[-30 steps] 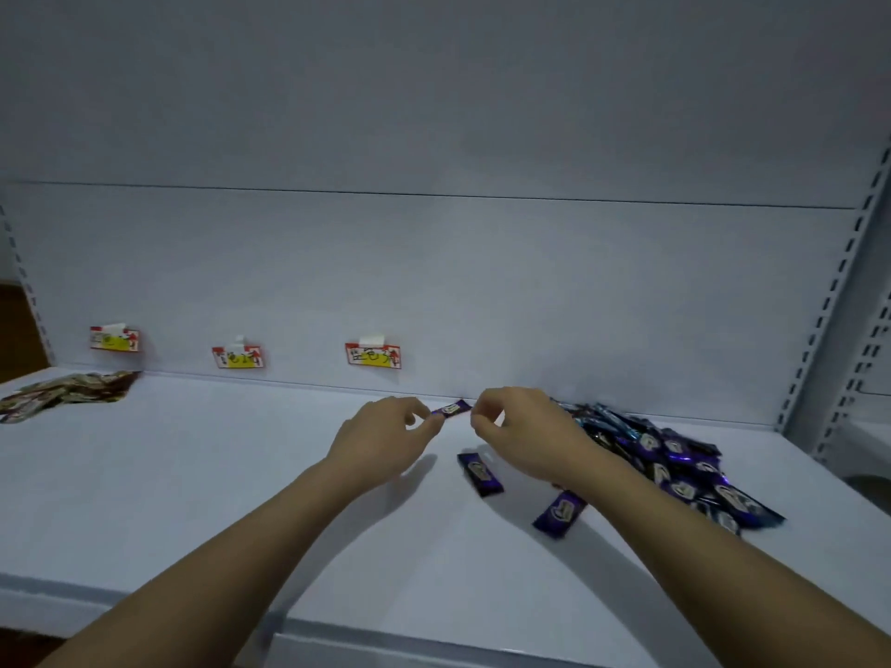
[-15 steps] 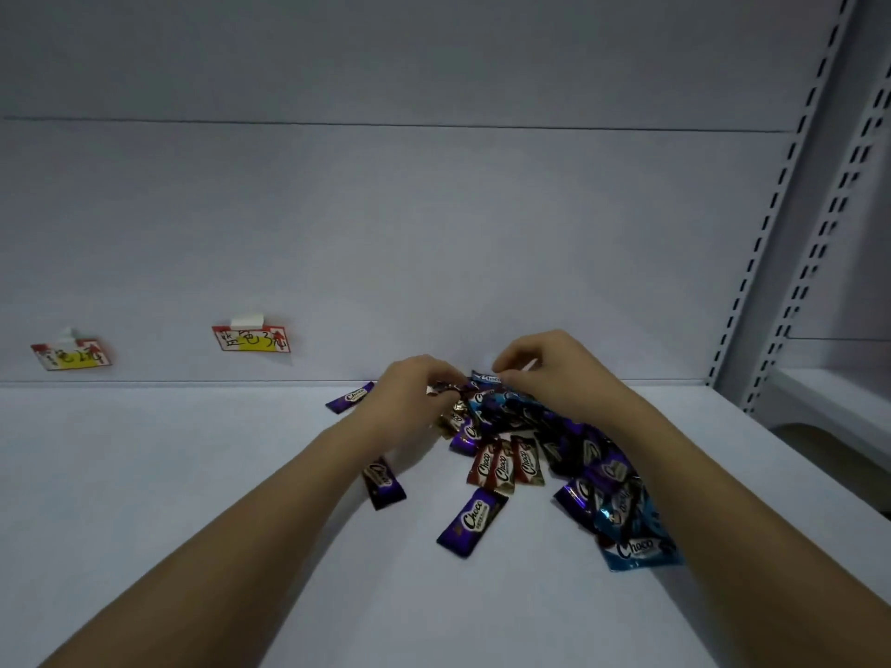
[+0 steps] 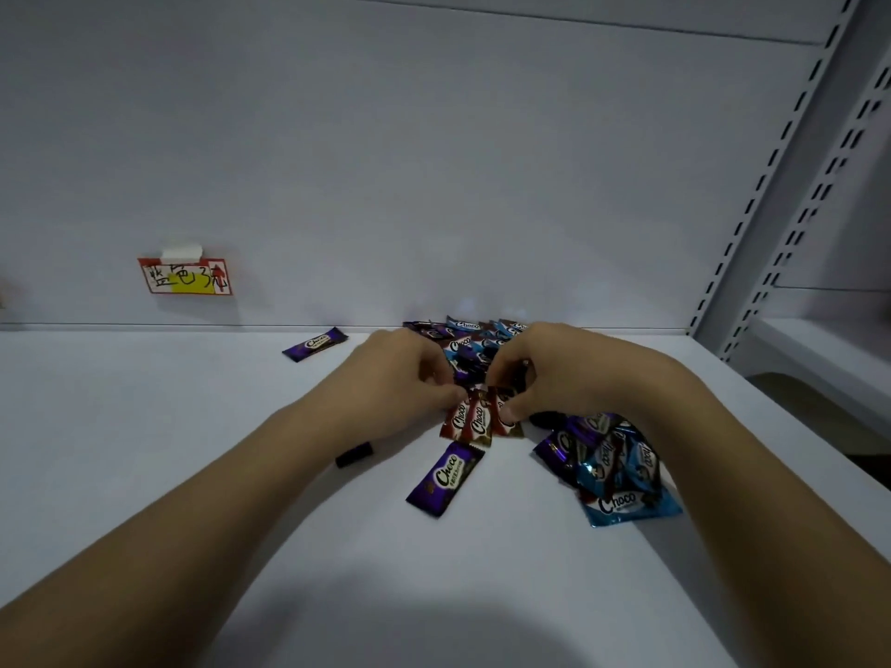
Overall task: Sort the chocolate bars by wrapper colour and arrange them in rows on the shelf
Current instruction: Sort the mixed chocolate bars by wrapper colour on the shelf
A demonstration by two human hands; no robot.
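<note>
Pinching red-brown bars [image 3: 475,419] with left hand [image 3: 405,373] and, seemingly, right hand [image 3: 554,378]; risking dragging neighbouring purple bar [image 3: 446,477] along.

We reach both bare forearms forward, converging toward the middle. Our left hand [image 3: 407,373] is palm down with curled fingers [image 3: 446,392], thumb and forefinger pinching. Our right hand [image 3: 554,373] mirrors it, fingers bent inward, thumb tip pressed down, the two hands nearly touching.
</note>
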